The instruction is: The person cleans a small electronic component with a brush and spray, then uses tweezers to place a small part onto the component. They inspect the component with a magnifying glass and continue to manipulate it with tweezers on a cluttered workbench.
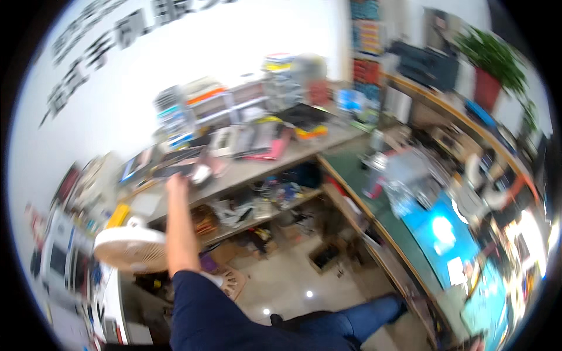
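My left arm, in a dark blue sleeve, stretches out over the long grey counter (234, 174). My left hand (177, 183) is at the counter's front edge, by several flat dark devices (178, 161) that look like phones or tablets. Motion blurs its fingers, so neither their grip nor any contact shows. A small rounded whitish thing (201, 174) lies just right of it. At the lower right rim a bit of my right hand (477, 345) shows beside a dark thin thing; its fingers are mostly cut off.
A round white fan (132, 248) stands beside my left forearm. Plastic drawers (213, 105) line the wall. On the right, a workbench carries a blue mat (430, 234), clear plastic bags (401, 196) and tools. Boxes (326, 255) sit on the floor. A potted plant (489, 85) stands far right.
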`<action>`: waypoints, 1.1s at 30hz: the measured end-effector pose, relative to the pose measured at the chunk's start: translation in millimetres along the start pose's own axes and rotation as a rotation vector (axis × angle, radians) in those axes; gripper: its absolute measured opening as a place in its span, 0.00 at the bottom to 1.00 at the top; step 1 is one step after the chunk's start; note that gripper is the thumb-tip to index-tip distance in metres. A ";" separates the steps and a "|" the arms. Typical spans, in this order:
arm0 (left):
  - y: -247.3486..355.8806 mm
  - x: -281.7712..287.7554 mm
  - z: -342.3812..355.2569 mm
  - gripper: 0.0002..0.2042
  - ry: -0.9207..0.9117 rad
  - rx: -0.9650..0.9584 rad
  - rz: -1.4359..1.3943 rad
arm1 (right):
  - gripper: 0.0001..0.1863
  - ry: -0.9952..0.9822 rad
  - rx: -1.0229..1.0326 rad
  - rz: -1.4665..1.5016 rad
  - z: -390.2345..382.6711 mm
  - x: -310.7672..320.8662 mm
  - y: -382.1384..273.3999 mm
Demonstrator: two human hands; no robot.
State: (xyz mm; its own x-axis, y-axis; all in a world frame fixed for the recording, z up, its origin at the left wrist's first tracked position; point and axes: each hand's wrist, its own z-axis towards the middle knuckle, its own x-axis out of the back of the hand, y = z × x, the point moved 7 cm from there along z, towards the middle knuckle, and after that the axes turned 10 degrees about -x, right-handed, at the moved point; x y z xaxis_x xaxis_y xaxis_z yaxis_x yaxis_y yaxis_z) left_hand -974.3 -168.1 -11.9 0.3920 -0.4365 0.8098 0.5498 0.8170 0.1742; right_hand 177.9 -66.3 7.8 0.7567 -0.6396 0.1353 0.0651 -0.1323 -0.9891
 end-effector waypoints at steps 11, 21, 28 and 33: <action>32.0 6.7 -52.3 0.07 -0.144 0.406 -1.868 | 0.07 -0.106 0.182 0.252 -21.2 26.6 -11.4; 283.6 200.6 -274.5 0.25 -0.721 0.151 -1.720 | 0.05 -0.061 0.192 0.302 -44.8 102.3 -5.7; 518.3 267.6 -459.0 0.25 -1.687 -0.295 -1.736 | 0.05 0.101 0.236 0.323 -72.6 186.3 14.7; 672.1 270.2 -575.8 0.19 -1.971 -0.673 -1.443 | 0.04 0.243 0.224 0.351 -82.3 240.6 38.2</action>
State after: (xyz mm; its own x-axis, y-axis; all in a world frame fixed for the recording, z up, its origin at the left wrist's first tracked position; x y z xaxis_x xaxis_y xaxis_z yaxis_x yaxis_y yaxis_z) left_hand -74.1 46.0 1.4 -0.7744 0.6151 -0.1484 -0.0536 0.1700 0.9840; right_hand 309.0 -287.6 7.4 0.5862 -0.7781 -0.2257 -0.0085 0.2728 -0.9620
